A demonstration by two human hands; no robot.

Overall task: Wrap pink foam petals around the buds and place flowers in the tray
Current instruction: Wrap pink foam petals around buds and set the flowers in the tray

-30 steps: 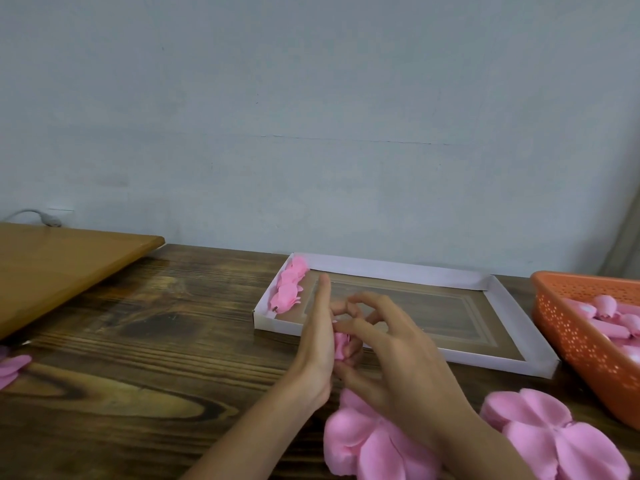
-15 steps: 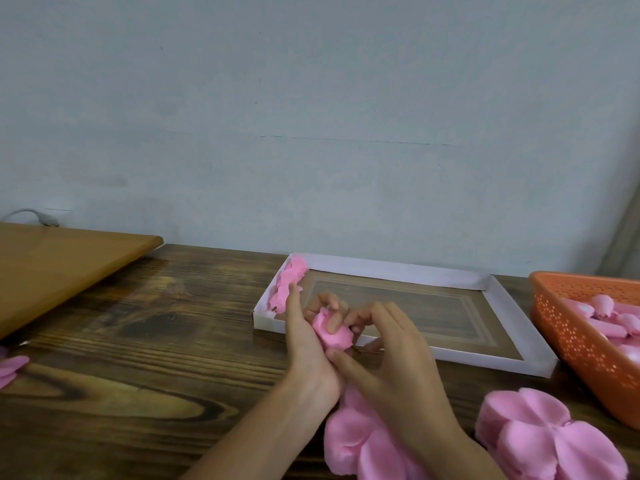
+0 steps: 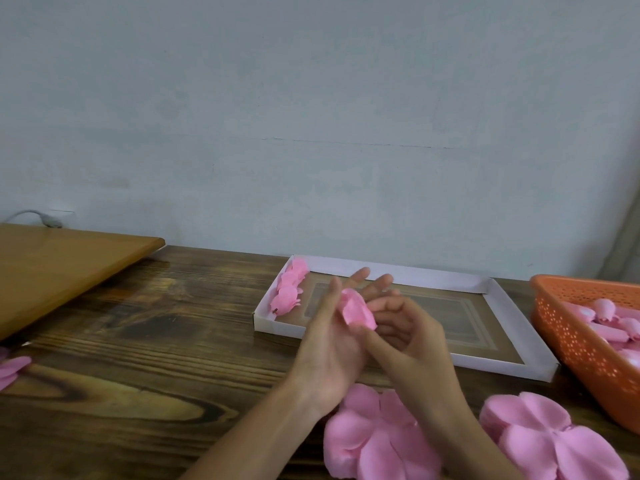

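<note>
The rolled pink foam flower point(image 3: 358, 309) is held above the dark wooden table point(image 3: 138, 341), in front of the near rim of the shallow white cardboard tray point(image 3: 381, 271). Its long axis is tilted, running from the upper left down to the lower right; which end is the tip cannot be told.

The left hand point(image 3: 332, 344) stands edge-up with its palm facing right. Its fingers are straight and close together, reaching away toward the tray, and the flower lies against them. The right hand point(image 3: 412, 341) meets it from the right. Its thumb presses the flower's lower end, its forefinger lies along the flower's far side, and its other fingers are curled in.

A row of finished pink flowers point(image 3: 289, 289) lies in the tray's left end. An orange perforated plastic basket point(image 3: 571, 327) to the right holds pink buds point(image 3: 604, 308). Flat pink foam petal sheets point(image 3: 374, 438) lie under the wrists, with another pile point(image 3: 547, 441) just right.
</note>
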